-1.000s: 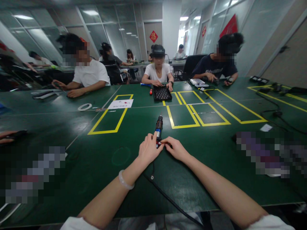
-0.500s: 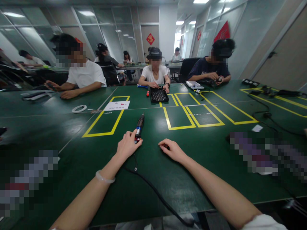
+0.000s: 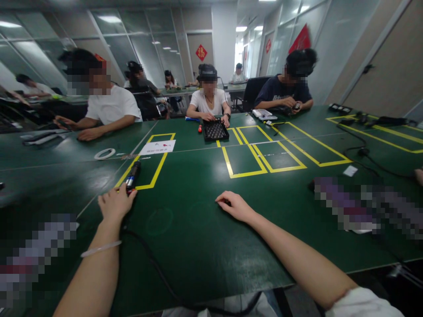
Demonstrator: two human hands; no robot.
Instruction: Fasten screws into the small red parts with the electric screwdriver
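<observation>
On the left of the green table my left hand (image 3: 115, 203) grips the red rear end of a corded electric screwdriver (image 3: 132, 175). The screwdriver has a black body with a blue and silver band, and its front end points away from me over the yellow tape. A black cord (image 3: 148, 253) runs back from under this hand toward the table's near edge. My right hand (image 3: 235, 206) rests on the table in the middle, loosely curled, its thumb a little apart from the fingers. Nothing shows in it, though its underside is hidden.
Yellow tape rectangles (image 3: 248, 177) mark the table (image 3: 198, 246). A printed sheet (image 3: 157, 147) and a white ring (image 3: 105, 153) lie to the left. Across, a person handles a black tray (image 3: 215, 131); others sit on both sides. Black cables (image 3: 363, 152) lie at the right.
My left hand has carried the electric screwdriver leftward, from the middle of the table to the near end of the left tape rectangle. The cord follows. My right hand stays put.
</observation>
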